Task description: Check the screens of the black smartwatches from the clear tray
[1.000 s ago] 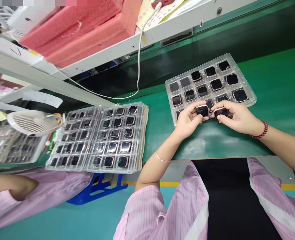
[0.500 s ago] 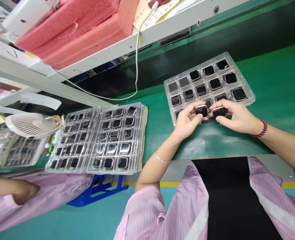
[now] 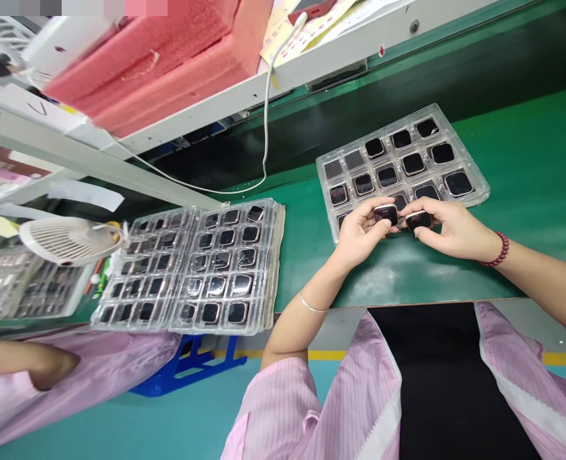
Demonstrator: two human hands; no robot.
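My left hand [image 3: 359, 235] pinches a smartwatch case [image 3: 385, 214] with a dark, squarish screen, thumb in front and fingers around its edge. In my right hand [image 3: 448, 225] is another dark smartwatch case [image 3: 418, 220], gripped the same way, close to the first. Both are held above the near edge of a clear plastic tray [image 3: 474, 182]. Watch cases fill most of its pockets, such as a watch case [image 3: 413, 162] in the middle; two pockets at the far left hold none. My hands hide part of the nearest row.
Clear trays [image 3: 268, 255] full of watch cases stand stacked at the left on the green bench [image 3: 527, 166]. A small white fan [image 3: 67, 239] is beside them. A white cable [image 3: 266, 128] hangs from the shelf [image 3: 340, 51]. A co-worker's arm [image 3: 34, 364] is at the far left.
The view has shifted slightly, moving the left trays and shelf a little to the right. My right hand's watch case has tilted and moved slightly closer to the left one. Both remain held.
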